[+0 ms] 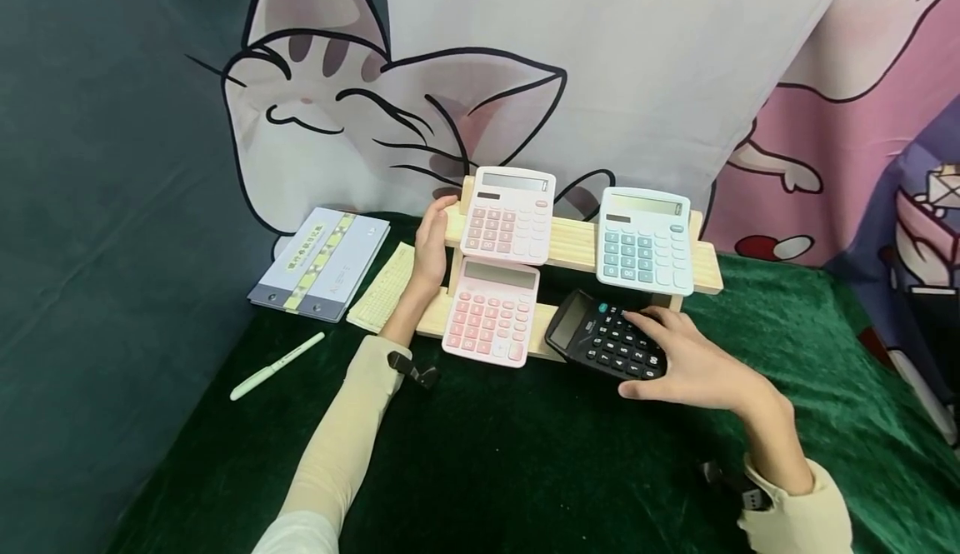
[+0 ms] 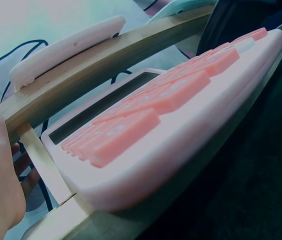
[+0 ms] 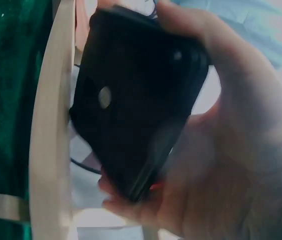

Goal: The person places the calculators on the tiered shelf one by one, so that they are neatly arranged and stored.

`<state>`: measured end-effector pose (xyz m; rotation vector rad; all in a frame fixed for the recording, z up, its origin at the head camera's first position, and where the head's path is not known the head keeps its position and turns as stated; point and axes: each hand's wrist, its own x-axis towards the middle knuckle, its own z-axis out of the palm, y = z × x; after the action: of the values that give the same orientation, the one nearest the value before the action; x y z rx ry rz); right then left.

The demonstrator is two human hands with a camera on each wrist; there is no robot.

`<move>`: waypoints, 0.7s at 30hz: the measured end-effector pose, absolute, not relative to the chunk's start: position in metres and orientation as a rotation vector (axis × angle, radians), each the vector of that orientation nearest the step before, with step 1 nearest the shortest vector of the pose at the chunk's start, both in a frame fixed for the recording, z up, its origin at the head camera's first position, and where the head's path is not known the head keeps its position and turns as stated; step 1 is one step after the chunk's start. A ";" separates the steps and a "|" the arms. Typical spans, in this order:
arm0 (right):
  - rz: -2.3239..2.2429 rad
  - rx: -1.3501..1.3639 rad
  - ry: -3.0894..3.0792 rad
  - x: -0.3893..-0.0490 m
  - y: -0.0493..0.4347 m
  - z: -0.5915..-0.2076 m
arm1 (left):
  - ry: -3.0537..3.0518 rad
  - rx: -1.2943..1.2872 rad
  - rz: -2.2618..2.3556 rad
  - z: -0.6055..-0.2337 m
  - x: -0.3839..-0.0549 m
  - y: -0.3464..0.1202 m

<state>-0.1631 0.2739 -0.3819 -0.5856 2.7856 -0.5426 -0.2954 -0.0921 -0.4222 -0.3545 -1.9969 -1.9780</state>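
A two-tier wooden rack (image 1: 573, 243) bears several calculators. My left hand (image 1: 430, 246) lies against its left end, fingers extended up along the wood. A white calculator with pink keys (image 1: 525, 225) leans on the upper tier, just right of that hand. Below it leans a pink calculator (image 1: 480, 329), large in the left wrist view. My right hand (image 1: 693, 362) grips a black calculator (image 1: 592, 333) by its right side, tilted at the lower tier's right part. The right wrist view shows its dark underside (image 3: 131, 100) with thumb and fingers around the edges. A pale blue calculator (image 1: 645, 242) leans above it.
Left of the rack lie a grey-blue binder notebook (image 1: 352, 258) and a yellow patterned sheet or pad (image 1: 384, 291). A pale green pen (image 1: 277, 366) lies nearer on the green cloth (image 1: 480, 462). A printed cat curtain (image 1: 637, 54) hangs right behind the rack.
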 end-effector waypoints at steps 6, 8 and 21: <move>-0.264 -0.433 2.881 -0.151 0.257 -0.379 | -1.984 -0.359 -1.990 -0.423 -0.295 -0.092; -0.215 -0.373 2.894 -0.148 0.252 -0.380 | -1.985 -0.361 -1.995 -0.423 -0.295 -0.092; -0.181 -0.166 2.851 -0.146 0.239 -0.388 | -2.014 -0.341 -1.956 -0.424 -0.295 -0.092</move>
<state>-0.1464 0.2387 -0.3875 -0.1660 2.8511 -0.1811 -0.2953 -0.0921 -0.4238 -0.3409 -2.0140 -1.9556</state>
